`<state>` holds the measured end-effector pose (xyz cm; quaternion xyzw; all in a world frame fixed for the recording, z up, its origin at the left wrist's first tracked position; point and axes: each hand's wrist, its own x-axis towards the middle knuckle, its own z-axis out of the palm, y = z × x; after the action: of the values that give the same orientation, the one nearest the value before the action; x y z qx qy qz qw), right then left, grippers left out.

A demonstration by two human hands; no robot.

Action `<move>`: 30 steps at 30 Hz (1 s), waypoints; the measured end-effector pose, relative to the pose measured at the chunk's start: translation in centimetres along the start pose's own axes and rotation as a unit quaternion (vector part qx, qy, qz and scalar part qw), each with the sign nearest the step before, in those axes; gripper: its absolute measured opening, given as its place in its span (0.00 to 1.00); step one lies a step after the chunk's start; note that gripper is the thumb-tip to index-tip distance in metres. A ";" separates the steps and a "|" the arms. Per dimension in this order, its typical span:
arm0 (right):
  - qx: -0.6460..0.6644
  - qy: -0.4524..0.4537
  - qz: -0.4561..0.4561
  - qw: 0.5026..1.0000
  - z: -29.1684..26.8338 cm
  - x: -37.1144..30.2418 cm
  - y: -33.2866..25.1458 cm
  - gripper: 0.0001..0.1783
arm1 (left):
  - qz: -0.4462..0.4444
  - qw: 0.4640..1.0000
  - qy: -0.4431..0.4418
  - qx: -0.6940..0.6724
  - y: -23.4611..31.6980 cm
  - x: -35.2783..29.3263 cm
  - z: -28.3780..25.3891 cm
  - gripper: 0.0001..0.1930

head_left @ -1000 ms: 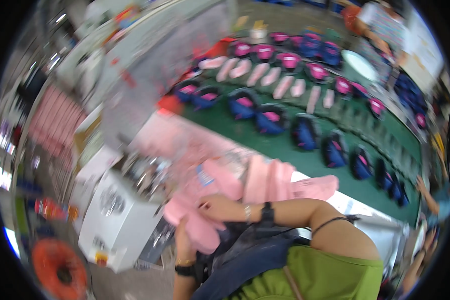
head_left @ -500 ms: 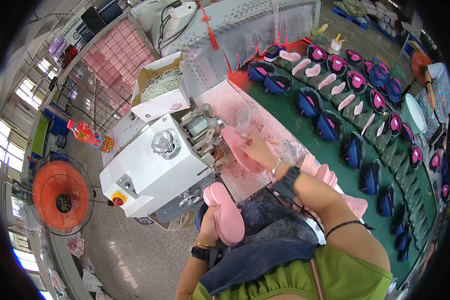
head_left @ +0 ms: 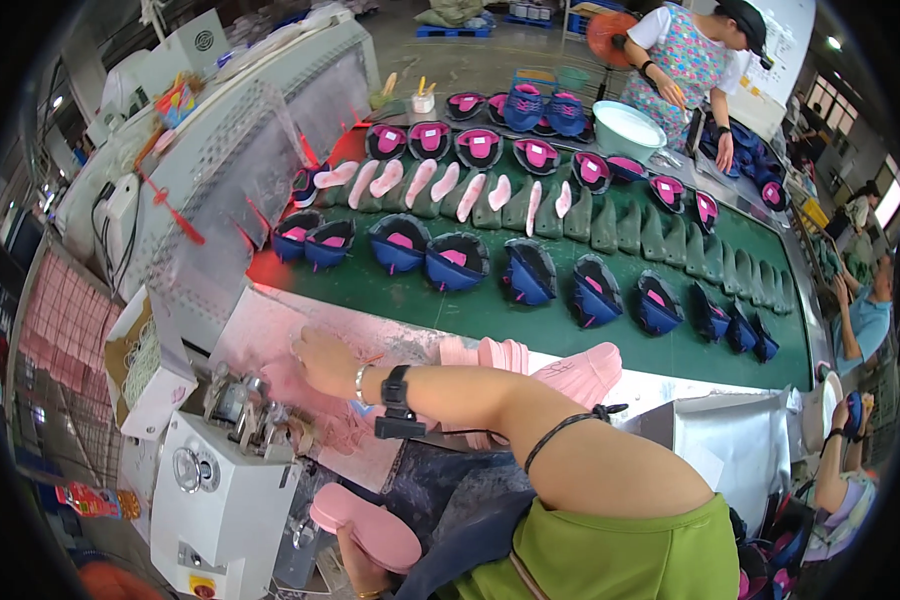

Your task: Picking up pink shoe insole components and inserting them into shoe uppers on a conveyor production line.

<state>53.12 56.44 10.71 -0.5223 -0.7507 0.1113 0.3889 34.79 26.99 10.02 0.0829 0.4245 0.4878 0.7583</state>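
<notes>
My left hand (head_left: 360, 570) grips flat pink shoe soles (head_left: 375, 530) over my lap, in front of the white machine (head_left: 220, 495). Most of its fingers are hidden behind the soles. My right hand (head_left: 327, 363) is low over the pink, dust-covered board (head_left: 260, 330) beside the machine's metal head (head_left: 238, 402). Its fingers point away and blend with the pink behind them, so their grip is unclear. A thin orange stick (head_left: 372, 358) lies just right of that hand. Stacked pink soles (head_left: 580, 375) lie beyond my right forearm.
Blue shoe uppers (head_left: 457, 262) and dark green shoe lasts (head_left: 605, 225) stand in rows on a green conveyor belt (head_left: 370, 300). A box of pale cords (head_left: 142, 360) stands behind the machine. Across the belt, a co-worker (head_left: 685, 65) handles shoes near a white basin (head_left: 628, 128).
The view has swung to the right, bringing the belt and co-worker further in. My left hand keeps its soles. The pink sole that was under my right hand no longer shows clearly.
</notes>
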 end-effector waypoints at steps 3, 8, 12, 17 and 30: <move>0.010 -0.070 0.117 0.991 1.7 0.2 -0.8 0.18 | 0.012 0.999 0.031 0.002 -0.2 -0.1 0.7 0.28; 0.285 -0.140 0.282 0.905 5.0 2.7 -5.2 0.17 | 0.026 0.998 0.064 -0.002 0.8 -2.4 0.2 0.26; 0.297 -0.017 0.228 0.927 6.7 4.6 -0.2 0.15 | -0.015 0.979 0.145 0.139 1.0 -3.2 3.6 0.29; -0.002 0.087 0.137 0.987 -2.5 2.6 11.6 0.14 | -0.079 0.981 0.130 0.124 1.1 -2.5 3.1 0.32; -0.058 0.277 0.518 0.807 -38.8 -18.7 41.3 0.23 | 0.009 0.952 0.051 0.303 -2.4 2.6 1.1 0.35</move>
<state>111.89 48.60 4.38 -0.8638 -0.2347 0.1026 0.4338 37.63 28.17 7.93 0.2880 0.5895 0.3468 0.6703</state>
